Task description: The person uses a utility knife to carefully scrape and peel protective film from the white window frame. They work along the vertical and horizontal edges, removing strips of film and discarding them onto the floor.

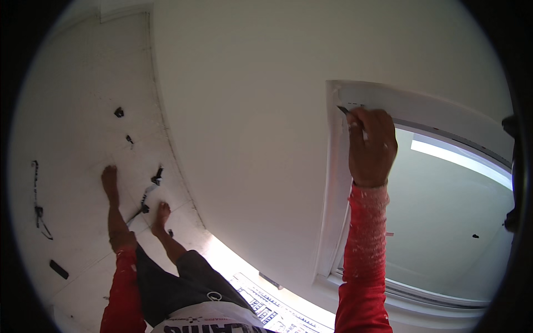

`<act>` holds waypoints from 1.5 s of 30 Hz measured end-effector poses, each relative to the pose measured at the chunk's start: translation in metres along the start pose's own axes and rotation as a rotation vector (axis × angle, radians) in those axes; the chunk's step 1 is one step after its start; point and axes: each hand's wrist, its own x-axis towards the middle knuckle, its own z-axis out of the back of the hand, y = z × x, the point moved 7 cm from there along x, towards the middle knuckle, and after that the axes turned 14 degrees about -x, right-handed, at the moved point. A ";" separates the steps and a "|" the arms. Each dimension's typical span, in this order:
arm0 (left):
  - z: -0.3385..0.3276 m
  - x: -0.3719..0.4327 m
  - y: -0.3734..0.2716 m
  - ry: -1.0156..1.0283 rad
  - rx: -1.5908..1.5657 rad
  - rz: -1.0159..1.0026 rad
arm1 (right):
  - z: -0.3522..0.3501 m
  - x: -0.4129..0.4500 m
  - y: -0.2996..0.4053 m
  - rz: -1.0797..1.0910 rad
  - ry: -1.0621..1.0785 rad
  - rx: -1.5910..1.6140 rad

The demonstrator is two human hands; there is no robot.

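My right hand [372,145], at the end of a dusty red sleeve, is raised to the upper corner of a white window frame [338,137]. Pinched between its thumb and fingers is a small dark blade-like piece [342,110], whose pointed tip sticks out towards the frame's corner. Whether that tip touches the frame cannot be made out. A short row of dark marks shows on the frame just above the hand. My left hand [123,241] hangs low beside my leg, over the floor; its fingers are hard to make out from above.
A pale wall [250,125] runs between the floor and the window. On the light tiled floor [75,137] around my bare feet lie crumpled black-and-white strips [145,195], a longer strip [37,200], a dark flat block [59,269] and dark scraps [119,112]. Printed sheeting [270,306] lies behind me.
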 end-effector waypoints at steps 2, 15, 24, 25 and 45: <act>0.018 -0.041 -0.065 -0.086 0.063 -0.399 | 0.015 -0.027 -0.010 -0.199 0.096 0.138; 0.236 -0.453 -0.453 -0.643 -0.397 -1.429 | 0.080 -0.343 0.046 -0.619 0.583 0.813; 0.215 -0.456 -0.476 -0.743 -0.375 -1.403 | 0.065 -0.435 0.024 -0.789 0.482 0.915; 0.208 -0.460 -0.471 -0.705 -0.274 -1.446 | 0.065 -0.436 0.021 -0.801 0.491 0.909; 0.166 -0.481 -0.387 -0.248 -0.254 -2.014 | 0.067 -0.334 0.044 -1.184 0.604 1.061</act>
